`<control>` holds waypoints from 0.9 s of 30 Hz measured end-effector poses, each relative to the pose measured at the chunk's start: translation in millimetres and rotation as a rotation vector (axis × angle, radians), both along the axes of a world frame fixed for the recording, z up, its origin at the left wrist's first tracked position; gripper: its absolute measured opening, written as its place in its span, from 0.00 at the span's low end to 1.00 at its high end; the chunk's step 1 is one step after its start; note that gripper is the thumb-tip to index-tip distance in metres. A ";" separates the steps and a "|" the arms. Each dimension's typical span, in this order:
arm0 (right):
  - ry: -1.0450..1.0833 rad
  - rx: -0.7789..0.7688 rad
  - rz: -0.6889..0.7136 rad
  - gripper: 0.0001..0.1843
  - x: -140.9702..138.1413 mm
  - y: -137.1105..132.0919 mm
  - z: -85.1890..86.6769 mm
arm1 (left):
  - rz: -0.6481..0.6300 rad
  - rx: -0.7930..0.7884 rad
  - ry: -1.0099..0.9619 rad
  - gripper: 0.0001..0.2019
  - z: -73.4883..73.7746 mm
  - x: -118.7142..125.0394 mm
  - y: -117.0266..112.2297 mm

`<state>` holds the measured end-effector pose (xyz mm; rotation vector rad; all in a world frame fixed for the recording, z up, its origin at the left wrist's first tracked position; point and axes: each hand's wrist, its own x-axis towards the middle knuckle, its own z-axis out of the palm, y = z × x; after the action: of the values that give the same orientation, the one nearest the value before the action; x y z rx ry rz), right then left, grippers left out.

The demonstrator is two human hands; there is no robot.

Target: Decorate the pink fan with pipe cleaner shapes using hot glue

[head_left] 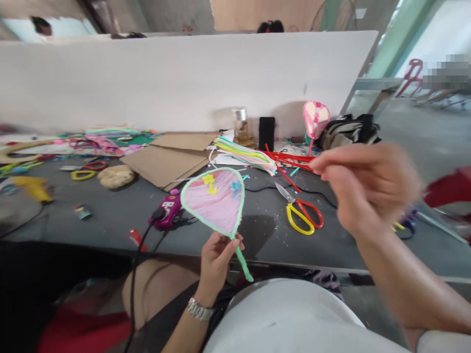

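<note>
My left hand [220, 255] grips the green stem of a heart-shaped fan [217, 201]. Its rim is wound in mint-green fuzzy wire, its face is pale pink, and small yellow and blue flowers sit on it. The stem points down to the right over my lap. Raised at the right, my right hand [371, 184] is blurred, thumb and fingertips pinched together; what they hold, if anything, cannot be made out. Behind those fingertips lie red pipe cleaners [290, 158]. Scissors [301, 211] with one yellow and one red handle rest on the table between my hands.
A pink heart-shaped piece [315, 120] stands near the white partition [184, 78], beside a glass jar [241, 127] and a phone-like black block [267, 133]. Pastel pipe cleaners [245, 154], cardboard [169, 162], a purple corded device [169, 211] and a yellow glue gun [33, 189] lie on the grey table.
</note>
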<state>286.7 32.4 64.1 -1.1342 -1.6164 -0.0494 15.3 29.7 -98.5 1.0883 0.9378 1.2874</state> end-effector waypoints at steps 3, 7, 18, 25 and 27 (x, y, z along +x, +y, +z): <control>-0.075 -0.100 -0.007 0.03 -1.5 58.3 -27.1 | -0.003 0.009 0.019 0.11 5.7 2.9 0.8; -0.460 -0.391 -0.188 0.04 2.4 127.6 -77.2 | -0.013 0.007 0.041 0.11 12.6 4.5 2.0; -0.785 -0.525 -0.358 0.16 -31.1 188.4 -102.9 | -0.037 -0.007 0.008 0.11 9.8 1.2 1.7; -0.824 -0.565 -0.451 0.17 -48.9 207.0 -117.4 | -0.079 -0.069 -0.137 0.09 6.0 -2.8 5.0; -0.823 -0.569 -0.467 0.18 -50.6 210.0 -117.9 | -0.094 -0.117 -0.228 0.10 5.9 -5.2 7.4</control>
<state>236.2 242.4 -53.8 -2.1104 -2.0976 -0.4294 10.1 37.0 -92.6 0.8646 0.7709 1.2347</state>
